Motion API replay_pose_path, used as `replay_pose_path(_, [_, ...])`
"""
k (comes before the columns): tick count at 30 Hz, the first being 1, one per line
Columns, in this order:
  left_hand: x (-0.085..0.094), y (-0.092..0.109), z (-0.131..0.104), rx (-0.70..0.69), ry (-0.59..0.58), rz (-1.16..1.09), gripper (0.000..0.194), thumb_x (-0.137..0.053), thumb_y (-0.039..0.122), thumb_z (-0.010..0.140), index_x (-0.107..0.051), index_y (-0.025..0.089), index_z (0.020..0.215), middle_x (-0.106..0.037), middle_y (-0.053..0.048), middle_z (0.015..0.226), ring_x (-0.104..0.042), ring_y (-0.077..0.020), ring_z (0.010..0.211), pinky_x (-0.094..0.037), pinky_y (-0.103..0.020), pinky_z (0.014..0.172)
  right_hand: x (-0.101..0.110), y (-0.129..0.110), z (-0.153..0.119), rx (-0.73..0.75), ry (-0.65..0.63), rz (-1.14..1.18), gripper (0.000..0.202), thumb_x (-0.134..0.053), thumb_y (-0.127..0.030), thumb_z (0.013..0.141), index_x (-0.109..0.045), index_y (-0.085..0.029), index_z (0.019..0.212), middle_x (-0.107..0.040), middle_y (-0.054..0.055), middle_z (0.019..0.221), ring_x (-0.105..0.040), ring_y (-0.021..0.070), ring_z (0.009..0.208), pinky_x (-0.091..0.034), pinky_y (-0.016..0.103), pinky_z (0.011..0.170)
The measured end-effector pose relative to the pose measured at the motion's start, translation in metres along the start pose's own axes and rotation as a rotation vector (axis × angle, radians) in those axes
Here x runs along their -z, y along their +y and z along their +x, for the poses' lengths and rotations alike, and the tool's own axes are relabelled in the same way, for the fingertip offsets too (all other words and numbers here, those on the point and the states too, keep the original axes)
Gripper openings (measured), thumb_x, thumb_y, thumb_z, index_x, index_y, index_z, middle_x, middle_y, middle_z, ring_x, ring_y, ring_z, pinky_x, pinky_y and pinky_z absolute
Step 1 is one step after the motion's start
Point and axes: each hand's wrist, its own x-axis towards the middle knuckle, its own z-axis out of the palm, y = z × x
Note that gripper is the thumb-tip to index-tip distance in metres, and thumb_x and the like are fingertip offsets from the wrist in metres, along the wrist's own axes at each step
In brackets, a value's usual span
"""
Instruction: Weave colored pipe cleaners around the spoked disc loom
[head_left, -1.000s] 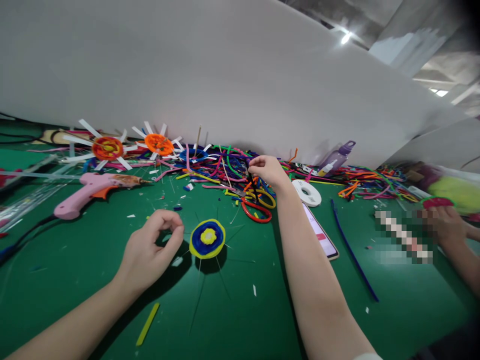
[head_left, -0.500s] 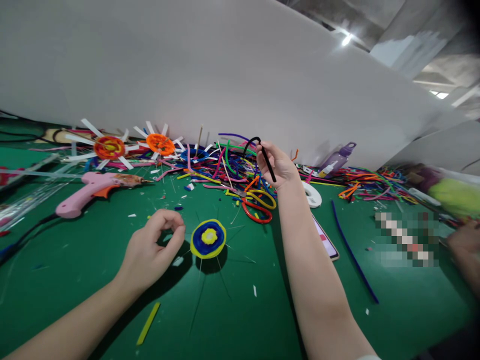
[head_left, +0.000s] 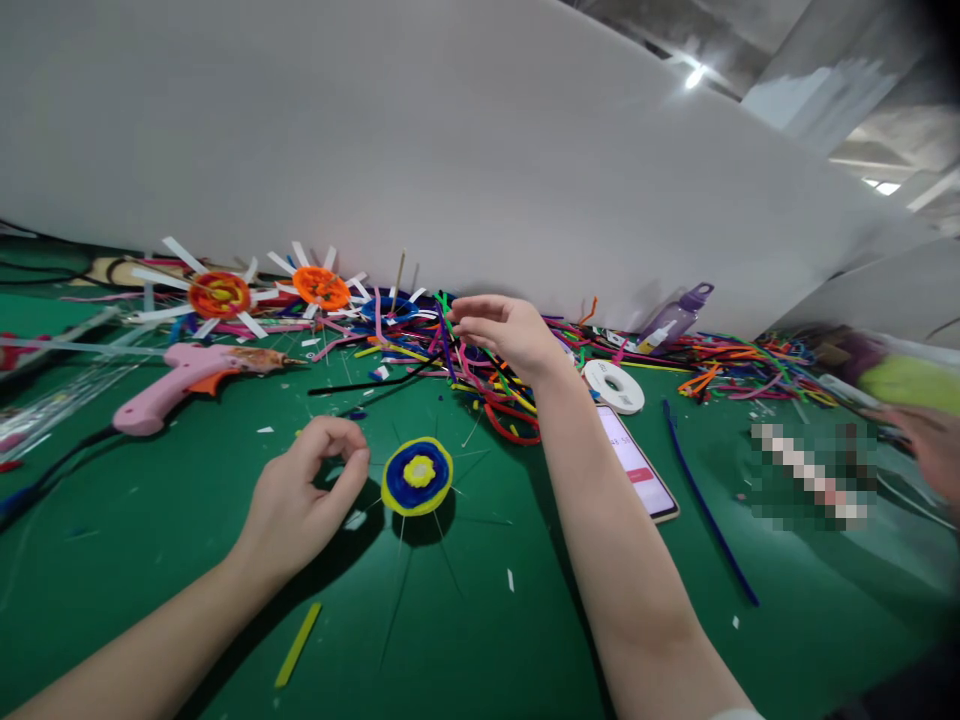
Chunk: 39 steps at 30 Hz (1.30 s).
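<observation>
My left hand (head_left: 307, 485) is closed, thumb and index fingertips together beside a round disc (head_left: 397, 492) wound in blue and yellow. Thin clear strands spread from the disc, and its shadow falls on the table below. Whether the fingers pinch one of those strands, I cannot make out. My right hand (head_left: 504, 333) reaches over a heap of coloured pipe cleaners (head_left: 480, 375), fingers stretched and nothing visibly gripped. Just left of its fingertips, a bent black pipe cleaner (head_left: 367, 386) lies at the heap's front edge.
A pink glue gun (head_left: 169, 385) lies at left. Two orange discs with white strips (head_left: 219, 296) stand behind it. Red-handled scissors (head_left: 514, 428), a white spool (head_left: 616, 387), a phone (head_left: 645, 475) and a blue pipe cleaner (head_left: 709, 505) lie rightward. Another person's hand (head_left: 926, 440) is at far right.
My right hand has moved left and let go of the black pipe cleaner, which now lies by the heap. My left hand and the disc have stayed put. The other person's hand has shifted.
</observation>
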Motion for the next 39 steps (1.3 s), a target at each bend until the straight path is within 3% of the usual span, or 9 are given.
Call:
replay_pose_path(3, [0.000,-0.002,-0.001,0.021,-0.014,-0.011,0.004,-0.055,0.028,0.086,-0.053,0.025,0.084,-0.062,0.004,0.072,-0.062,-0.0141,0.064,-0.046,-0.023,0.056,-0.004,0.004,0.001,0.131,0.069,-0.521,0.016,-0.062,-0.009,0.080,-0.071,-0.014,0.093,-0.075,0.009,0.094,-0.070,0.0189,0.088,-0.054,0.037,0.087])
replay_pose_path(6, [0.000,-0.004,-0.001,0.086,0.026,-0.035,0.005,-0.055,0.030,0.086,-0.054,0.025,0.088,-0.063,0.001,0.081,-0.063,-0.0167,0.073,-0.048,-0.026,0.063,-0.007,0.009,0.001,0.286,0.081,-0.812,0.020,-0.060,-0.006,0.082,-0.072,-0.013,0.097,-0.076,0.009,0.098,-0.070,0.0200,0.092,-0.052,0.035,0.089])
replay_pose_path(12, [-0.003,-0.007,0.003,0.304,0.184,-0.263,0.017,-0.059,0.030,0.084,-0.050,0.024,0.098,-0.060,-0.001,0.086,-0.061,-0.0184,0.080,-0.049,-0.031,0.070,-0.023,0.025,0.005,0.495,-0.133,-1.035,0.023,-0.056,-0.008,0.089,-0.072,-0.015,0.104,-0.074,0.007,0.106,-0.066,0.0204,0.100,-0.047,0.032,0.091])
replay_pose_path(17, [-0.002,-0.007,0.008,0.353,0.191,-0.301,0.011,-0.057,0.030,0.086,-0.051,0.023,0.094,-0.060,0.000,0.084,-0.060,-0.0173,0.078,-0.047,-0.030,0.069,-0.042,0.050,0.007,0.480,-0.321,-1.130,0.027,-0.050,-0.009,0.095,-0.070,-0.016,0.111,-0.072,0.010,0.113,-0.062,0.0201,0.108,-0.044,0.033,0.093])
replay_pose_path(20, [-0.001,-0.004,0.008,0.371,0.171,-0.303,0.009,-0.056,0.029,0.087,-0.052,0.023,0.093,-0.060,0.000,0.084,-0.060,-0.0175,0.079,-0.047,-0.030,0.069,-0.051,0.064,0.004,0.463,-0.370,-1.198,0.033,-0.052,-0.008,0.092,-0.063,-0.018,0.122,-0.066,0.009,0.127,-0.056,0.0231,0.119,-0.040,0.040,0.099])
replay_pose_path(23, [0.000,-0.002,0.007,0.357,0.159,-0.319,0.009,-0.056,0.026,0.086,-0.051,0.023,0.093,-0.059,0.000,0.082,-0.060,-0.0168,0.076,-0.048,-0.030,0.069,-0.057,0.070,0.003,0.489,-0.338,-1.262,0.033,-0.048,-0.005,0.093,-0.064,-0.018,0.119,-0.066,0.008,0.126,-0.055,0.0236,0.119,-0.033,0.045,0.104])
replay_pose_path(29, [0.001,-0.003,0.004,0.319,0.083,-0.255,0.008,-0.056,0.028,0.087,-0.054,0.023,0.092,-0.060,0.001,0.078,-0.060,-0.0171,0.070,-0.046,-0.029,0.061,-0.059,0.071,0.006,0.567,-0.279,-1.391,0.022,-0.053,-0.012,0.093,-0.073,-0.020,0.094,-0.073,0.007,0.099,-0.057,0.0247,0.104,-0.030,0.047,0.102])
replay_pose_path(34, [0.004,0.000,0.006,0.343,0.034,-0.209,0.008,-0.052,0.028,0.088,-0.058,0.023,0.084,-0.060,0.002,0.069,-0.058,-0.0159,0.063,-0.045,-0.028,0.059,-0.057,0.069,0.006,0.673,-0.134,-1.362,0.021,-0.050,-0.021,0.097,-0.071,-0.022,0.100,-0.071,0.005,0.104,-0.055,0.0230,0.105,-0.022,0.048,0.111])
replay_pose_path(39, [0.002,0.003,0.008,0.378,0.131,-0.290,0.024,-0.051,0.029,0.092,-0.060,0.022,0.113,-0.072,-0.006,0.106,-0.064,-0.0180,0.087,-0.050,-0.035,0.085,-0.057,0.063,0.004,0.878,0.012,-1.292,0.030,-0.039,-0.025,0.102,-0.069,-0.022,0.104,-0.070,0.004,0.107,-0.055,0.0199,0.105,-0.019,0.046,0.114])
